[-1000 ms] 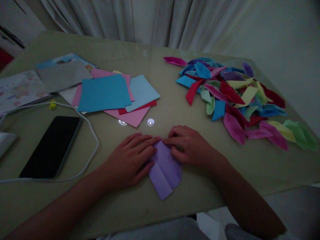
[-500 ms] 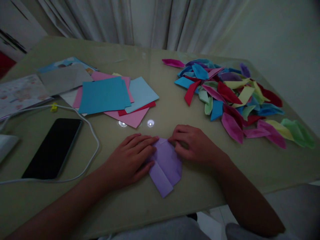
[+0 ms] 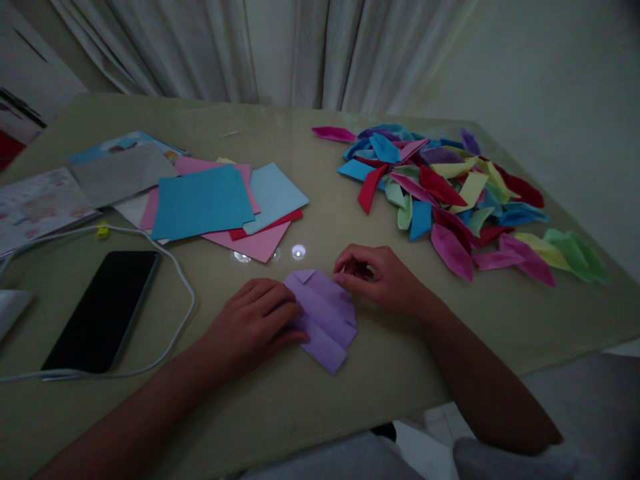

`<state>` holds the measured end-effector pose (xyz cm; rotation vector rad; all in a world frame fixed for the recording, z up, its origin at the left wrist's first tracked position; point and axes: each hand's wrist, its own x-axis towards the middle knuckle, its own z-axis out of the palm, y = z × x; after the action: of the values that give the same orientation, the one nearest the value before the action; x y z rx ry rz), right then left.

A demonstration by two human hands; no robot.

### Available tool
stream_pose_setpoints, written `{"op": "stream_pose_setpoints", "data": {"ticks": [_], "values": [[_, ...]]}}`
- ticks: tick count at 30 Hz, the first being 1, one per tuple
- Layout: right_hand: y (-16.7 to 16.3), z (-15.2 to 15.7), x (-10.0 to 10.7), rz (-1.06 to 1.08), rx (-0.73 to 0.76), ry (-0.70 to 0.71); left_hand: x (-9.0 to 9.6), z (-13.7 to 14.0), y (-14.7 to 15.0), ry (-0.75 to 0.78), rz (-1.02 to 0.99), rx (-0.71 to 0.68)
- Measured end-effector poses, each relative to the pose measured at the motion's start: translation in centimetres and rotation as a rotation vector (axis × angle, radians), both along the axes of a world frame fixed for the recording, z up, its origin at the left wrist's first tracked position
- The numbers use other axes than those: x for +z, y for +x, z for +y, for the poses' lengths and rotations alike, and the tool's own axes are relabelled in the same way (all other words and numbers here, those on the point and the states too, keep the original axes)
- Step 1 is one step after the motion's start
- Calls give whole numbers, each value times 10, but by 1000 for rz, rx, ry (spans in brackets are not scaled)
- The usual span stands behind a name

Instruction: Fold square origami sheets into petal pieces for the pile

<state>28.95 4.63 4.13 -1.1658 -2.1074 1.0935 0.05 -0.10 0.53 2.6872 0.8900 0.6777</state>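
Observation:
A folded sheet of purple origami paper [image 3: 325, 310] lies on the table in front of me, with a small folded flap at its top and a folded strip along its lower left. My left hand [image 3: 263, 310] grips its left edge, fingers curled and thumb near the lower strip; the fingertips are partly hidden. At the upper right edge of the paper is my right hand [image 3: 377, 273], its thumb and forefinger pinched together on the rim there. The other fingers of that hand curl inward.
Beyond my right hand spreads a heap of folded coloured paper pieces [image 3: 450, 180]. Square sheets in blue [image 3: 200, 203], pink and red lie at the back left. A black phone [image 3: 103, 310] and a looping white cable [image 3: 187, 313] are on the left.
The purple paper has turned slightly, and its top flap is more exposed. My left fingers have drawn back from the top towards the left edge. The whole view has shifted a little.

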Motion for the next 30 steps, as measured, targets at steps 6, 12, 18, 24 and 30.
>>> {"op": "stream_pose_setpoints", "data": {"ticks": [6, 12, 18, 24, 30], "values": [[0, 1, 3, 11, 176, 109, 7, 2, -2, 27, -171, 70], [2, 4, 0, -95, 199, 160, 6, 2, -7, -78, -187, -12], [3, 8, -8, -234, 147, 247, 6, -2, -9, -36, -97, -29], [2, 10, -19, -287, 37, 304, 4, -4, 0, -15, -36, -116], [-7, 1, -17, -276, 97, 300, 0, -7, 6, -22, -3, -96]]}}
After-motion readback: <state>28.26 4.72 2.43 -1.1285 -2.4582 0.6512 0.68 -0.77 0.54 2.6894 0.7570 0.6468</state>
